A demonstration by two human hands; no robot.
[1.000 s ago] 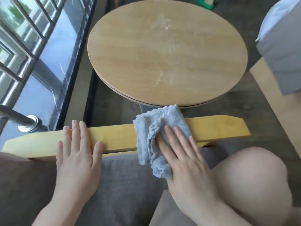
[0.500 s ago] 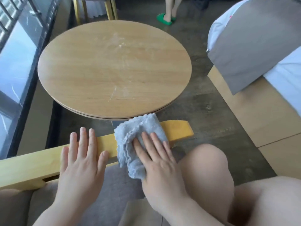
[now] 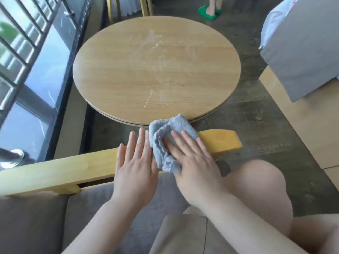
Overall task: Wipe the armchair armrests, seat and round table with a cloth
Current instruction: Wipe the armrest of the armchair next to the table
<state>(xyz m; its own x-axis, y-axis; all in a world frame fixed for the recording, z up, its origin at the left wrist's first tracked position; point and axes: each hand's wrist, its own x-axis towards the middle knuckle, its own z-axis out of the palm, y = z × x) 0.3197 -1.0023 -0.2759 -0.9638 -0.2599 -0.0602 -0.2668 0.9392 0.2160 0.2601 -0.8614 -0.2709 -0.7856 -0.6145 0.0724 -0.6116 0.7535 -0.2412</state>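
A crumpled grey-blue cloth (image 3: 166,131) lies on the yellow wooden armrest (image 3: 60,170) of the armchair. My right hand (image 3: 192,158) presses flat on the cloth with fingers spread. My left hand (image 3: 136,165) lies flat on the armrest right beside the cloth, fingers apart, holding nothing. The grey seat cushion (image 3: 88,219) is below my arms. Beyond the armrest stands the round wooden table (image 3: 156,70), with pale smears on its top.
A window with metal bars (image 3: 23,57) runs along the left. A bed with a grey cover (image 3: 302,43) on a wooden base stands at the right. At the far top are a person's feet in green slippers (image 3: 209,12) and yellow chair legs (image 3: 128,6). My bare knee (image 3: 256,187) is at lower right.
My left hand has slid right along the armrest until it sits against the cloth. My right hand and the cloth stay near the armrest's front end. The camera view has shifted.
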